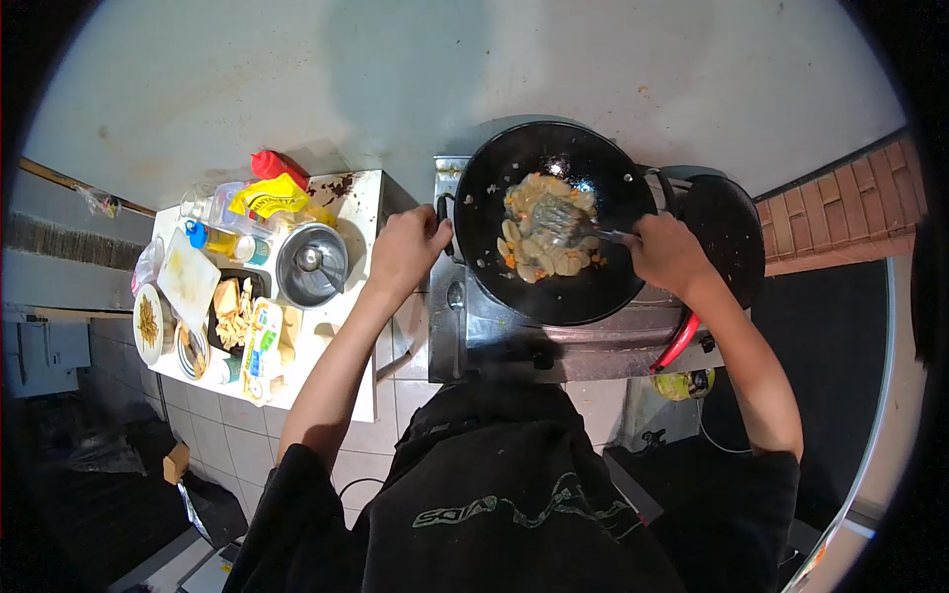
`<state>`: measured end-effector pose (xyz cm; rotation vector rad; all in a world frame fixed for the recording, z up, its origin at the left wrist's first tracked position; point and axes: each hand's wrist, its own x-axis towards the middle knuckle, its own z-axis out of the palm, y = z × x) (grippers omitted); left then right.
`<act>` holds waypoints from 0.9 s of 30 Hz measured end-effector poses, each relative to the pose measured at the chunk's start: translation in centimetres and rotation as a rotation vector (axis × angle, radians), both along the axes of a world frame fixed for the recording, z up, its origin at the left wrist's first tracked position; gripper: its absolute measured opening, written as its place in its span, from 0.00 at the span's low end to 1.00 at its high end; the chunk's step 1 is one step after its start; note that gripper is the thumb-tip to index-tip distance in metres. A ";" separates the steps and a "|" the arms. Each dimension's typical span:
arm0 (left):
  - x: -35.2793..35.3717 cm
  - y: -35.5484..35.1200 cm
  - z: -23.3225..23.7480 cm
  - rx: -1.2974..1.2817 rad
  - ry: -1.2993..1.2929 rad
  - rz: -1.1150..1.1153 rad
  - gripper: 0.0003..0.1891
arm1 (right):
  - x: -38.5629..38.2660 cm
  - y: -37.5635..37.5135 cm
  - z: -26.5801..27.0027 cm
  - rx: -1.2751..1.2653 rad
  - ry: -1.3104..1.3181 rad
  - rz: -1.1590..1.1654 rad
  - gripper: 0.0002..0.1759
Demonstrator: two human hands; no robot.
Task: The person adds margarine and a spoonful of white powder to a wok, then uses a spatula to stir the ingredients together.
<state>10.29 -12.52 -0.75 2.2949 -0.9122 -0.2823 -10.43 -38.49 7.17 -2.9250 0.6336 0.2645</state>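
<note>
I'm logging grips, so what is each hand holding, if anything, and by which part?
The left hand holds the wok by its side handle; the right hand holds the spatula by its shaft end.

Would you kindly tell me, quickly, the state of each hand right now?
Left hand: closed, holding the wok handle.
Right hand: closed, holding the spatula.

Scant room between wok (534,158) and wall (554,69)

Fisheye bowing, black corners, white table (364,222) nearly washed out, glints in wok (534,153), soft shadows on wall (643,59)
</note>
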 end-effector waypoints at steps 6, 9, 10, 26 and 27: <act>-0.4 -0.3 0.6 0.077 0.064 0.027 0.19 | 0.7 2.6 -0.5 0.181 0.082 -0.138 0.16; 0.0 -0.1 0.2 0.109 0.095 0.040 0.19 | -0.4 3.1 -1.0 0.086 -0.009 -0.183 0.18; 0.1 0.0 0.1 0.107 0.081 0.029 0.19 | -0.7 3.5 -0.7 0.088 -0.002 -0.181 0.18; 0.3 0.4 -0.1 0.053 0.056 -0.006 0.20 | 2.6 -0.1 3.7 -0.606 0.076 0.026 0.05; 0.3 0.3 0.0 0.052 0.052 -0.010 0.20 | 3.3 -0.8 2.8 -0.619 0.057 0.049 0.07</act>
